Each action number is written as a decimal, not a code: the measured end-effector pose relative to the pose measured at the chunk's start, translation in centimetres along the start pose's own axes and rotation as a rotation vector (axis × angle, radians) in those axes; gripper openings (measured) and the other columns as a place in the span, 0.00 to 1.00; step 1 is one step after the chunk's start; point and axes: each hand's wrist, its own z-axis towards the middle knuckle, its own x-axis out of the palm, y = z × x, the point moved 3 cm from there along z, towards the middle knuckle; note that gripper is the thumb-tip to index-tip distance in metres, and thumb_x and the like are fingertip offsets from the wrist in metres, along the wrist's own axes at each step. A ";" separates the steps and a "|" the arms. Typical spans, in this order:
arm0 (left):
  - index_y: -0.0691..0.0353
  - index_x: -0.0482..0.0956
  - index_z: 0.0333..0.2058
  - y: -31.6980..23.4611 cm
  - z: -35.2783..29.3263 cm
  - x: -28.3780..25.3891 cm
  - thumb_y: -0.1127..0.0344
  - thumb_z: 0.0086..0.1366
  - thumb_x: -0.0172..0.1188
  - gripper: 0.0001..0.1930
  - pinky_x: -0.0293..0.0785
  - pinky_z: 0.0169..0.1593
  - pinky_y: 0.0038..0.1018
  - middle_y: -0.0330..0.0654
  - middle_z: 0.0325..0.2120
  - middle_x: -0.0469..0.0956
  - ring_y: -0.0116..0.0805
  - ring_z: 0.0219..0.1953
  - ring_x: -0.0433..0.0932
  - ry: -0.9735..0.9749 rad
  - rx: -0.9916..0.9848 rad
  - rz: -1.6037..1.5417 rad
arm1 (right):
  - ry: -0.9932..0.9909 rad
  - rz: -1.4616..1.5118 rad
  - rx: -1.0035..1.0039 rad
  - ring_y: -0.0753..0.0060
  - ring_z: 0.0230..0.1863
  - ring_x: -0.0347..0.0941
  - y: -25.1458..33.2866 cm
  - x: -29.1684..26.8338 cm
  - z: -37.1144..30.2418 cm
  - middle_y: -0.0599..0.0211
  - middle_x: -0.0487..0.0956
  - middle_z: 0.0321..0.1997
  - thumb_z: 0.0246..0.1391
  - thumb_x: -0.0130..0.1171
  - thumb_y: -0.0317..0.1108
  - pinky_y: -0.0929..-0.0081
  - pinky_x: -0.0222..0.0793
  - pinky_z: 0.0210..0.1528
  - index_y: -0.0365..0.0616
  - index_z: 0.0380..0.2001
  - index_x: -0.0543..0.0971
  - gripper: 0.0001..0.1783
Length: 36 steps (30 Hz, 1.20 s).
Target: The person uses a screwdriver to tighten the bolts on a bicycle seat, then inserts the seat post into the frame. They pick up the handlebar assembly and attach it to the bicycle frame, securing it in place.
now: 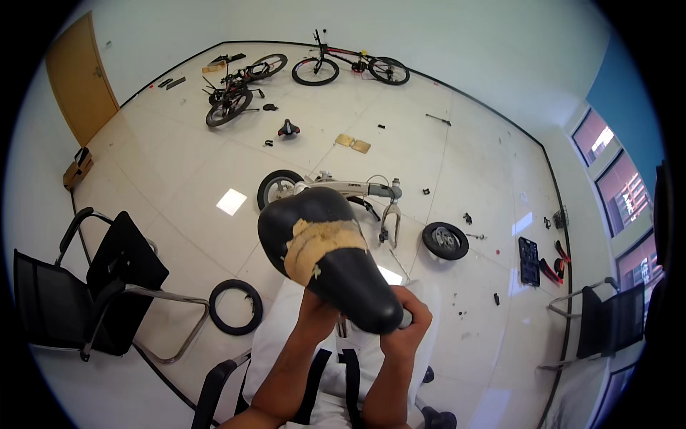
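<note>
A black bicycle saddle (361,275) with a torn tan patch (321,243) across it is held up over my lap, its narrow nose toward me. My left hand (319,313) supports it from underneath, with the fingers hidden behind the saddle. Beside the nose, my right hand (409,325) is closed around a grey bar-like piece (406,318); only a short end shows, and I cannot tell what it joins. Beyond the saddle, a white bicycle frame (350,188) lies on the floor with one wheel (277,187) attached, partly covered by the saddle.
A loose wheel (444,241) lies right of the frame, and a tyre (236,307) to its left. Chairs (118,286) stand left and right (597,314). A black tool case (529,261) lies at right. Another saddle (288,129), cardboard (354,144) and two bicycles (350,66) are farther off.
</note>
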 end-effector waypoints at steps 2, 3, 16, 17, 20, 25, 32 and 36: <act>0.65 0.65 0.46 -1.1 -0.1 -0.6 0.72 0.64 0.53 0.13 0.68 0.29 0.23 0.41 0.27 0.73 0.27 0.23 0.70 -0.003 -0.138 -0.115 | -0.104 -0.055 -0.032 0.80 0.27 0.72 0.4 0.5 0.0 0.68 0.78 0.23 0.42 0.64 0.27 0.82 0.67 0.33 0.34 0.28 0.78 0.09; 0.66 0.65 0.43 -1.8 0.0 -0.4 0.72 0.65 0.52 0.10 0.68 0.23 0.22 0.40 0.22 0.72 0.25 0.17 0.69 0.019 -0.217 -0.162 | -0.138 -0.016 0.016 0.80 0.28 0.73 -0.3 1.3 -1.0 0.67 0.78 0.26 0.44 0.63 0.24 0.83 0.68 0.33 0.34 0.29 0.78 0.07; 0.61 0.52 0.58 -2.5 -0.9 2.2 0.71 0.67 0.50 0.24 0.64 0.19 0.20 0.36 0.24 0.68 0.22 0.16 0.65 0.051 -0.385 -0.135 | -0.241 -0.027 -0.029 0.80 0.25 0.72 -1.1 0.6 -2.4 0.65 0.78 0.26 0.50 0.60 0.20 0.84 0.68 0.29 0.32 0.31 0.77 0.04; 0.61 0.52 0.59 -2.6 -0.9 2.2 0.71 0.66 0.50 0.25 0.64 0.19 0.20 0.37 0.25 0.70 0.22 0.16 0.65 0.048 -0.375 -0.129 | -0.239 -0.046 -0.041 0.81 0.24 0.71 -1.0 0.7 -2.4 0.66 0.77 0.25 0.52 0.60 0.22 0.83 0.68 0.29 0.32 0.31 0.77 0.04; 0.62 0.52 0.59 -2.8 -0.9 2.3 0.70 0.66 0.51 0.25 0.64 0.19 0.20 0.37 0.27 0.70 0.22 0.17 0.66 0.080 -0.391 -0.081 | -0.278 -0.053 -0.023 0.81 0.24 0.72 -1.1 0.5 -2.3 0.67 0.78 0.23 0.47 0.61 0.20 0.84 0.67 0.28 0.35 0.30 0.78 0.05; 0.62 0.54 0.57 -2.6 -0.7 2.3 0.71 0.66 0.51 0.23 0.64 0.20 0.19 0.37 0.28 0.69 0.21 0.17 0.66 0.090 -0.360 -0.008 | -0.278 -0.107 -0.031 0.81 0.23 0.72 -0.9 0.2 -2.1 0.67 0.78 0.22 0.46 0.63 0.21 0.83 0.67 0.28 0.37 0.30 0.78 0.06; 0.65 0.57 0.54 -2.3 -0.8 2.1 0.72 0.66 0.50 0.20 0.63 0.20 0.18 0.36 0.28 0.69 0.19 0.17 0.64 0.059 -0.304 0.245 | -0.347 -0.002 0.115 0.82 0.24 0.72 -2.0 0.4 -2.5 0.69 0.79 0.23 0.46 0.66 0.24 0.83 0.67 0.30 0.36 0.29 0.78 0.06; 0.67 0.59 0.52 -2.3 -0.9 2.1 0.70 0.66 0.51 0.19 0.62 0.21 0.18 0.37 0.26 0.70 0.19 0.17 0.64 0.071 -0.211 0.350 | -0.405 0.020 0.119 0.83 0.25 0.72 -1.9 0.7 -2.5 0.70 0.79 0.24 0.47 0.67 0.26 0.83 0.67 0.30 0.35 0.28 0.78 0.07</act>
